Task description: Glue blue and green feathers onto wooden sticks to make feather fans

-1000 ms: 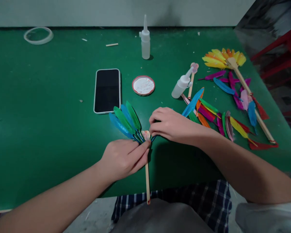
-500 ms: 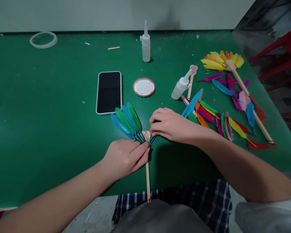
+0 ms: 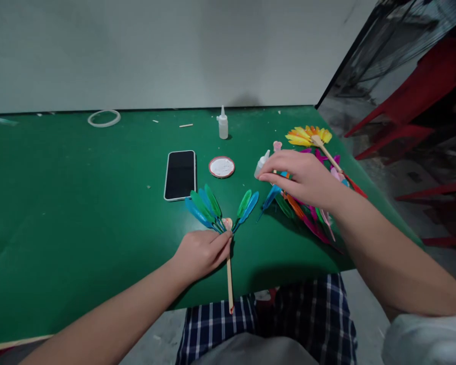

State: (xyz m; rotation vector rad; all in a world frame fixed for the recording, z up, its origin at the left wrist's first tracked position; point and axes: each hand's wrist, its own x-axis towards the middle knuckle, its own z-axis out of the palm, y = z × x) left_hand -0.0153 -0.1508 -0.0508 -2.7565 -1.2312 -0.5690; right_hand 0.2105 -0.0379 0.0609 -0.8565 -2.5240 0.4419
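My left hand [image 3: 205, 253] pinches a wooden stick [image 3: 229, 284] just below its pinkish top [image 3: 227, 223]. Green and blue feathers [image 3: 203, 205] fan out on the left of this top. Another green and blue pair [image 3: 248, 205] stands on its right, with the quill ends at my fingers. My right hand [image 3: 302, 177] is over the colourful loose feathers, its thumb and fingertips closed at the body of a tilted white glue bottle [image 3: 260, 166]. The fingers partly cover this bottle and the feathers behind.
A second glue bottle [image 3: 223, 126] stands upright at the back. A phone [image 3: 180, 175] and a round white lid [image 3: 221, 167] lie on the green table. A yellow and orange feather fan [image 3: 315, 137] is at the right, near loose feathers [image 3: 304, 215]. Red chairs [image 3: 414, 111] stand beyond the table edge.
My right hand has left the feathers at the stick's top and moved right to the glue bottle. My left hand still pinches the stick. The view has tilted upward.
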